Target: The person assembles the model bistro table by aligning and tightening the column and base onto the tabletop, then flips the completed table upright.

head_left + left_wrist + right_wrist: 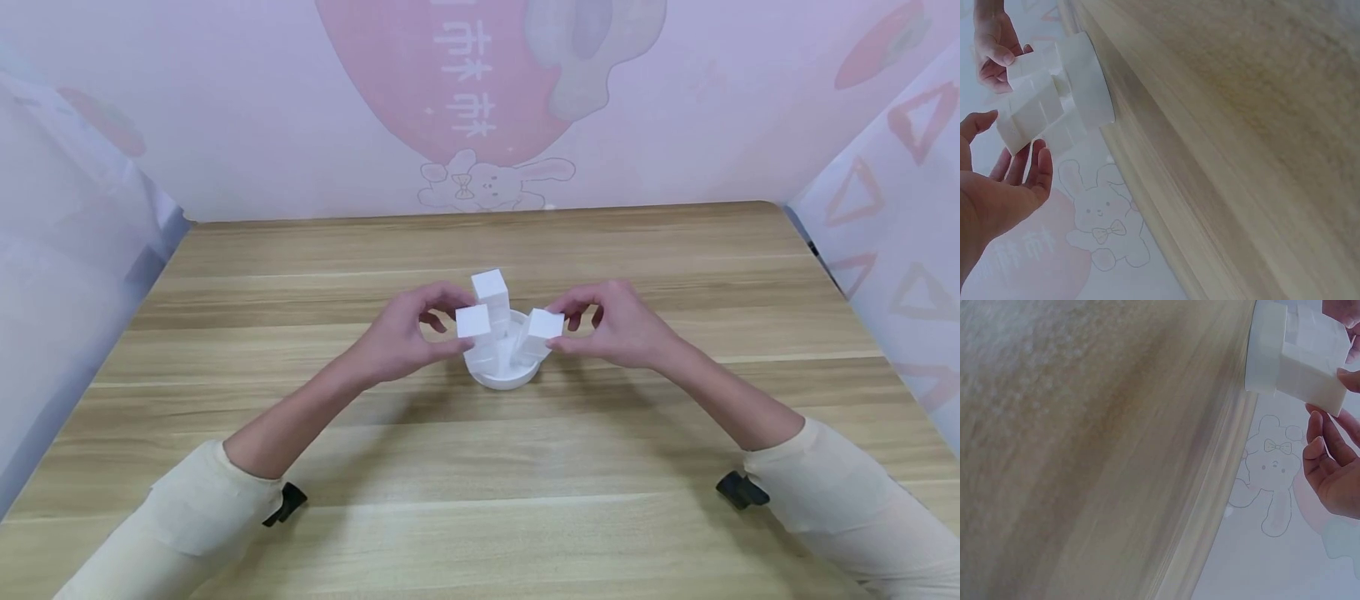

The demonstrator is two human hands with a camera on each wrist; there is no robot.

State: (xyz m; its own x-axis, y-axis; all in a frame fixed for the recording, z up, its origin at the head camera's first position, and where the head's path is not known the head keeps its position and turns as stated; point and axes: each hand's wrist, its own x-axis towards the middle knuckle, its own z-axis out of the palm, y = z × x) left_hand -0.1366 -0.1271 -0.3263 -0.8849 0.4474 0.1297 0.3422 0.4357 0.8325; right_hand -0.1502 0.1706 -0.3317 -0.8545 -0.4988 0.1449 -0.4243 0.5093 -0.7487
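Observation:
A round white dish (504,383) stands on the wooden table and holds three upright white stacks of blocks. My left hand (405,333) pinches the top of the left block stack (474,321) between thumb and fingers. Opposite it, my right hand (615,327) pinches the top of the right block stack (542,325), which leans outward a little. The back block stack (491,287) is touched by neither hand as far as I can see. From the left wrist, the nearer stack (1032,112) shows joints between its blocks. In the right wrist view, fingertips (1315,415) meet the stack's top end.
The wooden table (480,517) extends around the dish on all sides. Behind it rises a pale printed backdrop (262,125) with a bunny drawing (491,183). Pale side panels flank the table. Black clips (742,490) show at both sleeve cuffs.

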